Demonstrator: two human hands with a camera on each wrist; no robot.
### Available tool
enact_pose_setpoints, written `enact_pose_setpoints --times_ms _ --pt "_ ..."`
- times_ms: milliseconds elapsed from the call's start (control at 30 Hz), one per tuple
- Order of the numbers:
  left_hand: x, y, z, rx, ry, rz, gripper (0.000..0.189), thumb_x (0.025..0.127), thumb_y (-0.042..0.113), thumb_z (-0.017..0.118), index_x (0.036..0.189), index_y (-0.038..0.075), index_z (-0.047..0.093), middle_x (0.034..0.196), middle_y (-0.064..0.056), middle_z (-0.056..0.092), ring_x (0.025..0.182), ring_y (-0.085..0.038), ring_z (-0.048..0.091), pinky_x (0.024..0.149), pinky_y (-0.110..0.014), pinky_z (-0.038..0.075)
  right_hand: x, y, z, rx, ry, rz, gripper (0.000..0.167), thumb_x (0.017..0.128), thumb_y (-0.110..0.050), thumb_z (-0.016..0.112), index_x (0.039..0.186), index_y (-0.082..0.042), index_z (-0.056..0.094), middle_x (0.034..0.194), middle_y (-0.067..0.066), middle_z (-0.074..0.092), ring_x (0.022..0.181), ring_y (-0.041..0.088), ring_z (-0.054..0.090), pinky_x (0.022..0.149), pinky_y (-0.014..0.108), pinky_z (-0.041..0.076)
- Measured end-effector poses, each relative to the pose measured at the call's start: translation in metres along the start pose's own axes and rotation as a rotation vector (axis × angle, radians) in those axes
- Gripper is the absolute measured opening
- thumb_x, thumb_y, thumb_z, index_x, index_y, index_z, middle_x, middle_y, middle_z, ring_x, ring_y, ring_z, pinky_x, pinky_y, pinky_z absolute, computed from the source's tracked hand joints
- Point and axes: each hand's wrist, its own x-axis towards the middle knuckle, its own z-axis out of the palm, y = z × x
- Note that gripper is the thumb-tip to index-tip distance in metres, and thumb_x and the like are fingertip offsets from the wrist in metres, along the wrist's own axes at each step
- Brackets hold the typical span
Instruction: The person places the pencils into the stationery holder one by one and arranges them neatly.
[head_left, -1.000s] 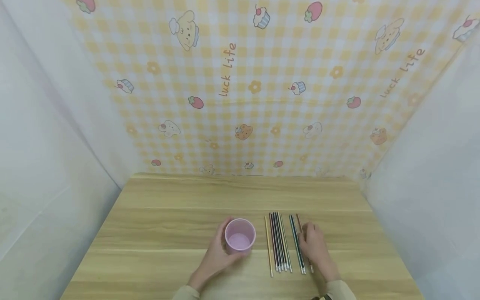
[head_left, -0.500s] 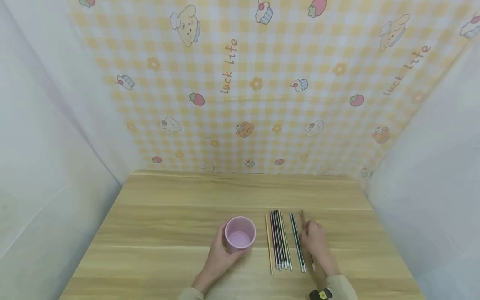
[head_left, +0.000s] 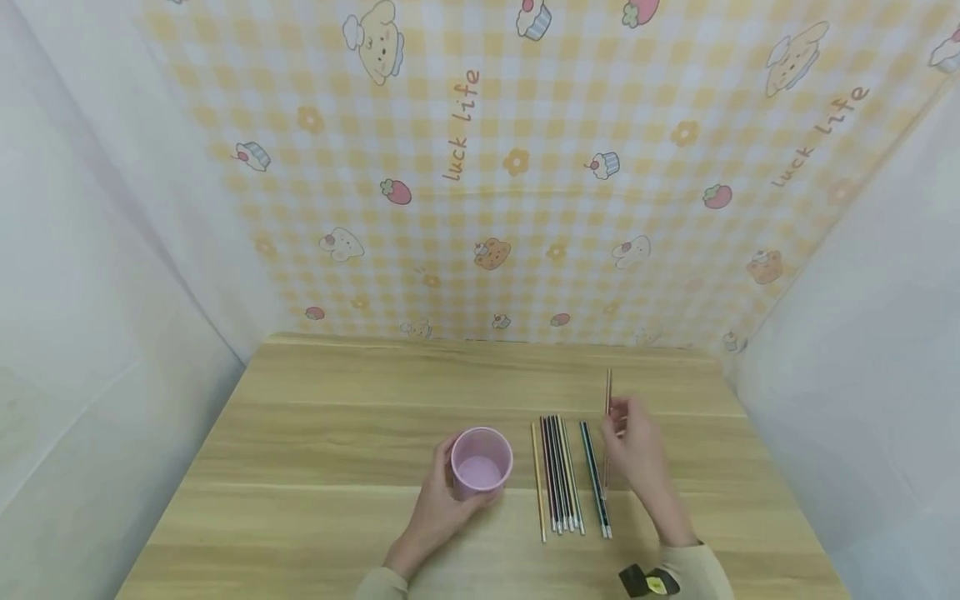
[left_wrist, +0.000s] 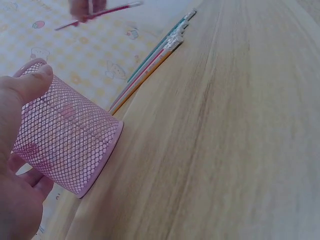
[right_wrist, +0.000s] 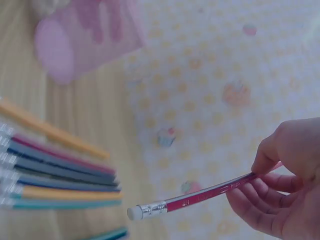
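Observation:
A pink mesh pen holder [left_wrist: 67,132] stands upright on the table, and my left hand [head_left: 438,508] grips it around its side. Nothing shows inside it in the head view. My right hand [head_left: 636,446] pinches a red pencil [right_wrist: 200,196] between thumb and fingers, raised above the table with its white eraser end pointing down. Left of that hand lies a pair of dark green pencils [head_left: 594,479]. Farther left, a row of several pencils [head_left: 560,475] lies side by side, eraser ends toward me, with a yellow pencil [head_left: 538,483] at its left edge.
The wood-grain table [head_left: 315,417] carries all of this. A yellow checked cloth [head_left: 450,217] with cartoon prints hangs behind it, and pale walls [head_left: 97,333] close in both sides. A black strap piece [head_left: 648,582] sits by the right sleeve.
The right hand has lifted the red pencil from the table beside the green pair and moved it upward and away from me. My left hand keeps its grip on the pen holder.

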Motion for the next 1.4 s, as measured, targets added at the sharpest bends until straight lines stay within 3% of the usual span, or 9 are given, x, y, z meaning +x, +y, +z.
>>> enact_pose_setpoints --times_ms 133,300,600,833,1100,1400 --pt "0.001 0.0 -0.001 -0.005 -0.011 0.009 0.102 0.067 0.016 0.095 0.15 0.018 0.036 0.145 -0.009 0.055 0.133 -0.033 0.053 0.113 -0.062 0.04 0.004 -0.033 -0.007 0.085 0.045 -0.074 0.027 0.092 0.002 0.06 0.119 0.006 0.058 0.097 0.015 0.066 0.085 0.024 0.066 0.069 0.02 0.058" --pt "0.001 0.0 -0.001 -0.002 -0.017 0.001 0.103 0.067 0.016 0.095 0.151 0.017 0.035 0.145 -0.008 0.054 0.133 -0.03 0.054 0.112 -0.059 0.042 0.008 -0.069 -0.007 0.2 0.092 -0.193 0.029 0.09 0.007 0.063 0.118 0.006 0.059 0.096 0.014 0.068 0.086 0.021 0.066 0.07 0.022 0.061" --pt "0.003 0.001 -0.004 0.0 -0.02 0.009 0.101 0.068 0.015 0.094 0.15 0.021 0.037 0.145 -0.007 0.055 0.134 -0.032 0.053 0.114 -0.061 0.038 0.009 -0.108 0.019 0.466 0.072 -0.337 0.032 0.088 0.016 0.062 0.117 0.006 0.054 0.101 0.012 0.066 0.093 0.014 0.064 0.075 0.023 0.062" --pt "0.001 0.001 -0.006 0.012 -0.038 0.042 0.1 0.071 0.019 0.093 0.153 0.02 0.035 0.145 -0.009 0.055 0.132 -0.035 0.054 0.111 -0.065 0.039 0.006 -0.111 0.053 0.51 -0.002 -0.397 0.029 0.089 0.014 0.061 0.115 0.005 0.054 0.099 0.015 0.065 0.089 0.024 0.066 0.072 0.026 0.063" --pt "0.0 0.001 -0.008 0.013 -0.059 0.035 0.102 0.071 0.025 0.093 0.154 0.016 0.033 0.148 -0.006 0.053 0.135 -0.029 0.052 0.113 -0.06 0.039 0.002 -0.102 0.085 0.556 -0.069 -0.317 0.031 0.086 0.016 0.062 0.115 0.007 0.053 0.097 0.018 0.065 0.085 0.034 0.067 0.071 0.03 0.063" --pt "0.0 -0.001 -0.007 0.004 -0.062 0.03 0.102 0.071 0.028 0.093 0.154 0.021 0.034 0.149 0.002 0.052 0.135 -0.022 0.051 0.115 -0.053 0.04 0.0 -0.09 0.106 0.486 -0.123 -0.335 0.028 0.087 0.012 0.062 0.112 0.004 0.055 0.097 0.012 0.066 0.086 0.022 0.066 0.073 0.024 0.062"
